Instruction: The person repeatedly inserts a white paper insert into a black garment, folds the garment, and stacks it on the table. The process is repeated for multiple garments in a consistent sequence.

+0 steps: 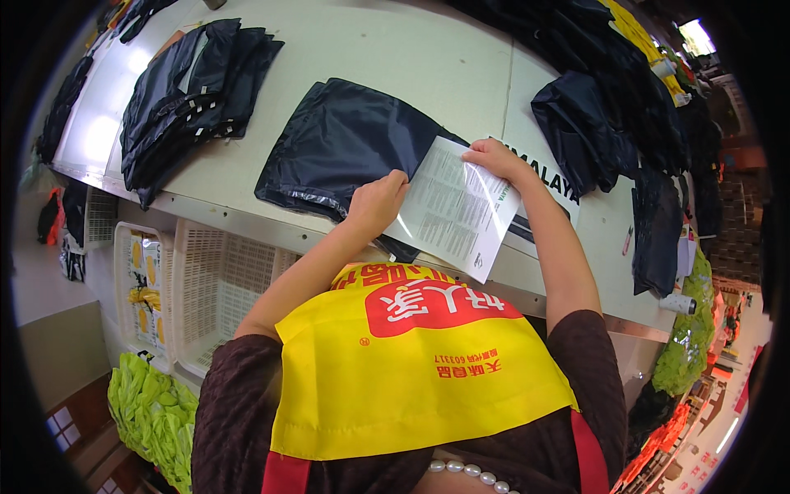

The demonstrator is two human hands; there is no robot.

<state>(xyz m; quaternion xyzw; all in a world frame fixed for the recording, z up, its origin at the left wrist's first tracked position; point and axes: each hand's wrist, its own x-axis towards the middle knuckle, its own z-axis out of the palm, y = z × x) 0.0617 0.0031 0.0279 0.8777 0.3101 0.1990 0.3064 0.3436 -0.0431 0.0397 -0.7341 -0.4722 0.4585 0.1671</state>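
Note:
A folded dark navy garment with a shiny surface lies on the table in front of me. A glossy white printed sheet is tilted over the garment's right end. My right hand pinches this sheet near its upper right corner, thumb on the printed face. At the sheet's left edge, my left hand is closed, its knuckles up, over the garment's near side. Its fingertips are hidden, so whether they grip the sheet, the garment or both is unclear. Another white printed sheet shows partly behind my right forearm.
A stack of folded navy garments lies at the left of the pale table. More dark garments are heaped at right. White plastic baskets stand below the table's front edge, near bright green bundles. A small cylinder sits at the right edge.

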